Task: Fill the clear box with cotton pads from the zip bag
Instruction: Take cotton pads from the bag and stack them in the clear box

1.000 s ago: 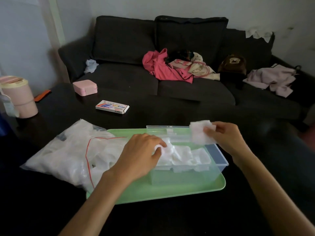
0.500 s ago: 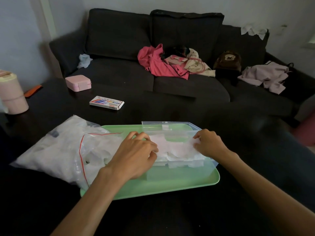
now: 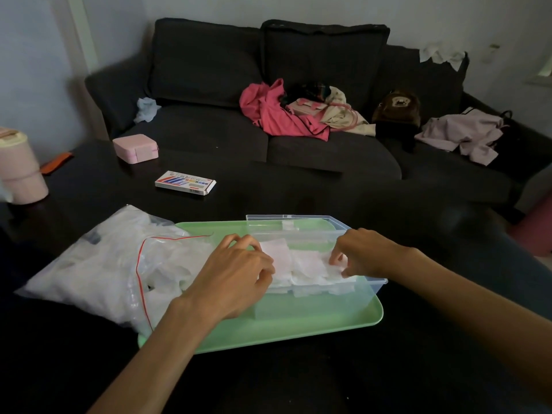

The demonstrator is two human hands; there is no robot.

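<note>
The clear box stands on a green tray, its lid open behind it. White cotton pads lie stacked inside, up to the rim. My left hand rests over the box's left end with fingers curled and thumb on the pads; I cannot tell whether it grips one. My right hand is at the right end, fingertips and thumb pinching the edge of a cotton pad. The zip bag, full of pads, lies to the left with its red-lined mouth facing the box.
On the dark table are a flat printed carton, a pink case and a pink container at the far left. A dark sofa with clothes stands behind.
My right hand brought a pad down from above the box and laid it on the stack at the right end. My left hand stayed at the left end.
</note>
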